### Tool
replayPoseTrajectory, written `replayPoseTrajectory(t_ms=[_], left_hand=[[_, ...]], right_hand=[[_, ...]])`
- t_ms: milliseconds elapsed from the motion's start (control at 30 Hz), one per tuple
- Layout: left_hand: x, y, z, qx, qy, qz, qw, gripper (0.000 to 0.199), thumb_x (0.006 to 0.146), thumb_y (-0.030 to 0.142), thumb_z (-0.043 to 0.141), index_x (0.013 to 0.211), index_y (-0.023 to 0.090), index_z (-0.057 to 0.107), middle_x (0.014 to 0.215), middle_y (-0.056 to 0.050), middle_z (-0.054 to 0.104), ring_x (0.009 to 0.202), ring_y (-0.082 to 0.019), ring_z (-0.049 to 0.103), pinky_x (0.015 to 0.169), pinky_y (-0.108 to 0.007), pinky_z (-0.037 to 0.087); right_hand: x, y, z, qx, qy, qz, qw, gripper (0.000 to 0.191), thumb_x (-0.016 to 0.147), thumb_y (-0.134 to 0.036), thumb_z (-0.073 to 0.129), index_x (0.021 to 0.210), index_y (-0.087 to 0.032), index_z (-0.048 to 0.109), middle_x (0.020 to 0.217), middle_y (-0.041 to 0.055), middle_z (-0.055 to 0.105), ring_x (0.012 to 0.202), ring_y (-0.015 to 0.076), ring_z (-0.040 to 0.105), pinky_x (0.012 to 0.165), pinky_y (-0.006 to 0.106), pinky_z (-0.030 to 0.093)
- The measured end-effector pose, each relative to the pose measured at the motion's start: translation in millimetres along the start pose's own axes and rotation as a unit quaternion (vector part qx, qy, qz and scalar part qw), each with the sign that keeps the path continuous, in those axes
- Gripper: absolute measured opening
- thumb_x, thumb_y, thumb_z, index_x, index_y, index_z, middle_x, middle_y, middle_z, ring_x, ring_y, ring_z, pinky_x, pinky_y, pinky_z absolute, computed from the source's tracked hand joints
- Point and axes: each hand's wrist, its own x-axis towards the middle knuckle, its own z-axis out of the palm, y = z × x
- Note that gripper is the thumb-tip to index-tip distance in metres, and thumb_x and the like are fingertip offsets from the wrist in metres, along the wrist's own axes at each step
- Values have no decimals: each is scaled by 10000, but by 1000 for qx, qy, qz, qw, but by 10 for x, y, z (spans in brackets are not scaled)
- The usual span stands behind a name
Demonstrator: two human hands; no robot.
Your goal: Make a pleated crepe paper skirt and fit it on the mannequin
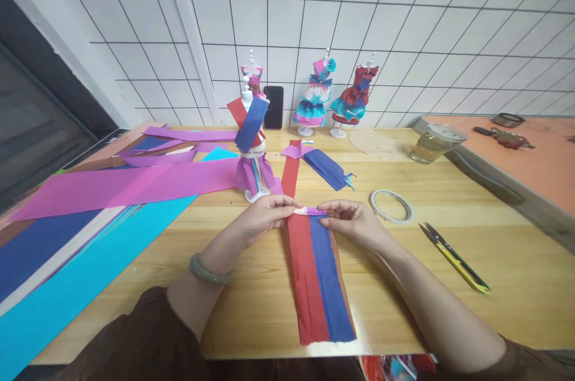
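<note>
A red and blue layered paper strip [320, 279] with a brown edge hangs down toward the table's front edge. Its top end carries a narrow pink and white band [309, 211]. My left hand [269, 213] pinches the band's left end between thumb and fingers. At the right end, my right hand [348, 219] pinches the band and the top of the strip. Just behind my left hand stands a small dress form [255, 171] with crossed red and blue strips and a purple skirt. A folded blue piece [326, 169] and a red strip [290, 177] lie beyond my hands.
Long pink [135, 184] and turquoise strips [112, 267] cover the left side. A tape roll [391, 206] and yellow-handled snips [453, 257] lie at right, with a lidded cup [436, 144] behind. Dressed forms [313, 102] and a phone [274, 107] stand by the tiled wall.
</note>
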Motion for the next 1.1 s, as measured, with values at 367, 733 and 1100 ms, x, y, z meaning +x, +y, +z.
replayPoseTrajectory(t_ms=[367, 733, 1100], left_hand=[[10, -26, 4, -22, 22, 10, 999, 279, 650, 245, 675, 896, 134, 607, 837, -50, 600, 778, -128, 560, 747, -278, 427], [-9, 10, 18, -97, 7, 7, 995, 357, 712, 199, 581, 1066, 207, 544, 792, -26, 582, 735, -117, 559, 728, -304, 459], [22, -59, 8, 18, 48, 31, 998, 299, 638, 218, 671, 924, 144, 620, 777, -28, 596, 695, -96, 529, 656, -220, 407]], right_hand=[[16, 9, 23, 2, 30, -18, 999, 284, 567, -248, 745, 836, -208, 666, 795, 8, 673, 707, 141, 592, 702, 291, 461], [11, -39, 10, 21, 45, 12, 999, 280, 565, -281, 748, 825, -206, 674, 811, 21, 689, 723, 154, 611, 732, 304, 457], [25, -6, 5, 17, 33, 3, 999, 315, 553, -269, 753, 851, -211, 671, 770, 6, 681, 694, 141, 601, 697, 295, 457]])
